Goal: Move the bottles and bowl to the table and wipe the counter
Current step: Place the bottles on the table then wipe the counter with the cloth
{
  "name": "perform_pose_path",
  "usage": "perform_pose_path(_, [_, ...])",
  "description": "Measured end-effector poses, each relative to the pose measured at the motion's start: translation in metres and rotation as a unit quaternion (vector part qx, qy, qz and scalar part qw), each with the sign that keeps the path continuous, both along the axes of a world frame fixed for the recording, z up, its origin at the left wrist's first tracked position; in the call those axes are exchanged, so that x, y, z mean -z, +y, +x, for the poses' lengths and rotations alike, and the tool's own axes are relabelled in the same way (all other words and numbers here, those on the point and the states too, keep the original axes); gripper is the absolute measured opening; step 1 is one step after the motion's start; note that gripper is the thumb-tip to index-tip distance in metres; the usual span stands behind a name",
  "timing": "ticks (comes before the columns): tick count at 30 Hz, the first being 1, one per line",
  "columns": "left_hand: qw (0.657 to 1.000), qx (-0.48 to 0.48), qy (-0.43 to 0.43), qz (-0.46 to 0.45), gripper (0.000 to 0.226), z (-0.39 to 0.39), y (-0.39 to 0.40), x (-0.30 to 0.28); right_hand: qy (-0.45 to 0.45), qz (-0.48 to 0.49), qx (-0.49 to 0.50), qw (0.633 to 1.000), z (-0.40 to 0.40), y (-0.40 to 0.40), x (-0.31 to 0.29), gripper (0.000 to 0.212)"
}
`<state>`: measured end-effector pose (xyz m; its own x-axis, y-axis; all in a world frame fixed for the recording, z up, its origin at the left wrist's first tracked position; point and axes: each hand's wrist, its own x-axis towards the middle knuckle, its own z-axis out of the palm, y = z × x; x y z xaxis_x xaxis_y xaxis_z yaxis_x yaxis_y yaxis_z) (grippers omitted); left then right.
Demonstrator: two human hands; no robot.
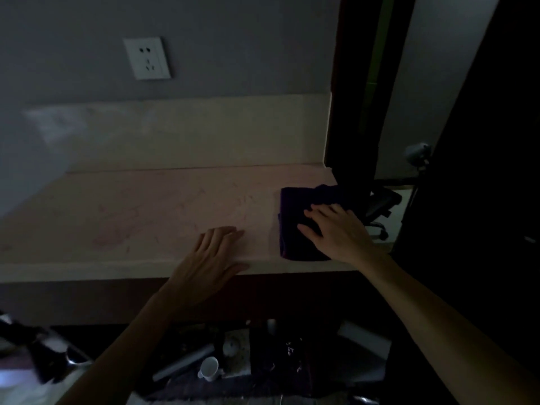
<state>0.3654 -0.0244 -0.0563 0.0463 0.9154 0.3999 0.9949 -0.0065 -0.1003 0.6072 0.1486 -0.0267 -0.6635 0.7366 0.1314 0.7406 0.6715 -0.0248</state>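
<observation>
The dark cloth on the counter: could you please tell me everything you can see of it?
The dark cloth looks like soft fabric, deep purple or navy in the dim light, folded into a rough rectangle. It lies flat at the right end of the pale counter, its near edge at the counter's front edge. The right hand rests on it with fingers spread and straight. The left hand lies apart from it, on the counter.

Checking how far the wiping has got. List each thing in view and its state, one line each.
Cloth: dark, folded, lying flat at the counter's right end, under the right hand.
Right hand: fingers straight, pressing on the cloth.
Left hand: flat, resting on the counter's front edge.
Counter: no bottles or bowl on it, faint streaks.
Socket: nothing plugged in.
</observation>
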Motion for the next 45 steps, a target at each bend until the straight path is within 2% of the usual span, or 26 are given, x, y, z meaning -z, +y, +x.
perform_pose_path(5, [0.999, 0.024, 0.007, -0.024, 0.063, -0.012, 0.000, -0.001, -0.002, -0.051, -0.044, 0.998, -0.008, 0.020, 0.015, 0.065])
perform_pose_path(8, [0.998, 0.039, -0.022, -0.049, 0.055, -0.013, 0.000, -0.002, -0.017, -0.055, -0.062, 0.996, -0.024, 0.048, 0.013, 0.064])
perform_pose_path(13, [0.997, 0.035, -0.033, -0.064, 0.053, -0.017, 0.003, 0.001, -0.027, -0.070, -0.061, 0.995, -0.079, 0.121, 0.006, 0.064])
perform_pose_path(18, [0.998, 0.039, -0.004, -0.055, 0.046, -0.023, 0.007, 0.009, -0.029, -0.065, -0.050, 0.996, -0.124, 0.174, 0.005, 0.065])
perform_pose_path(24, [0.998, 0.024, -0.002, -0.066, 0.051, -0.019, 0.003, 0.004, -0.032, -0.082, -0.022, 0.996, -0.113, 0.138, 0.002, 0.069])
perform_pose_path(27, [0.998, 0.034, -0.024, -0.055, 0.055, -0.016, 0.001, -0.001, -0.027, -0.085, -0.034, 0.995, -0.084, 0.080, 0.002, 0.068])
perform_pose_path(31, [0.993, 0.044, -0.111, -0.023, 0.062, -0.029, -0.010, -0.008, -0.011, -0.071, -0.083, 0.994, -0.032, -0.009, 0.008, 0.066])
perform_pose_path(34, [0.994, 0.036, -0.097, -0.021, 0.066, -0.059, -0.021, -0.012, 0.001, -0.072, -0.092, 0.993, -0.019, -0.051, 0.009, 0.063])
perform_pose_path(39, [0.995, 0.040, -0.087, -0.042, 0.065, -0.097, -0.032, -0.012, 0.003, -0.079, -0.089, 0.993, -0.052, -0.034, 0.004, 0.059])
perform_pose_path(45, [0.997, 0.067, -0.045, -0.019, 0.053, -0.102, -0.031, -0.004, -0.021, -0.092, -0.085, 0.992, -0.131, 0.053, 0.006, 0.059])
